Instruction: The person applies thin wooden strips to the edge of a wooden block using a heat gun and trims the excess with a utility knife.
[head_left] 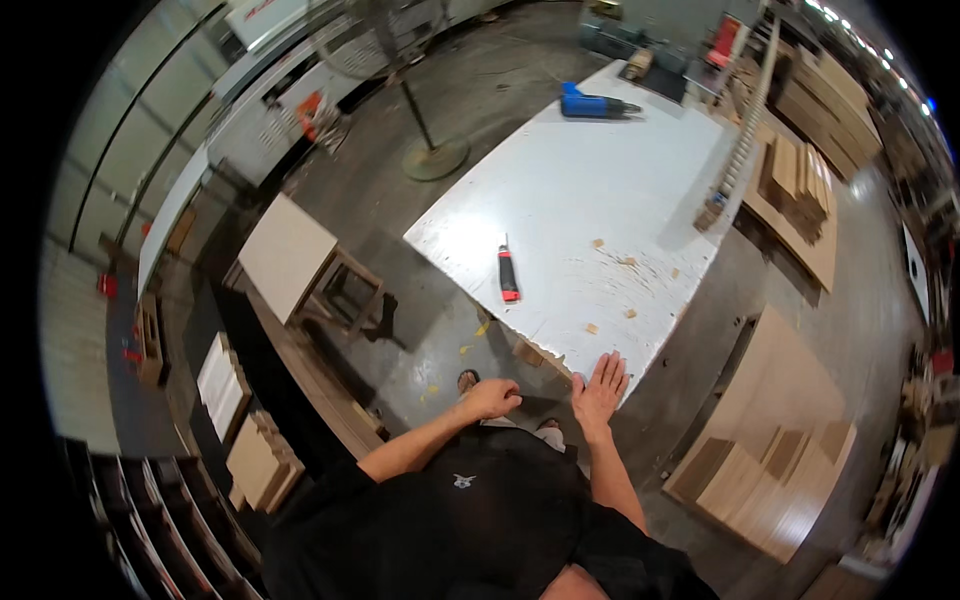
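My right hand [600, 388] lies flat on the near corner of the white-topped table [560, 190], its fingers stretched out and slightly apart. In front of my body, off the table's near edge, my left hand [490, 398] is curled closed. The inside of that hand is hidden, so whatever it may hold does not show. A hand tool with a black and red handle [508, 275] and a thin tip rests near the table's left edge. Small tan chips [627, 262] are scattered over the scuffed near part of the tabletop. Toward the far end lies a blue heat gun [597, 105].
A stool [345, 295] and a pale board [287, 255] stand to the left. Stacked wood-grain panels [770, 440] sit low on the right, with more wood pieces [797, 185] behind. A round stand base [436, 158] is on the floor beyond the table's left side.
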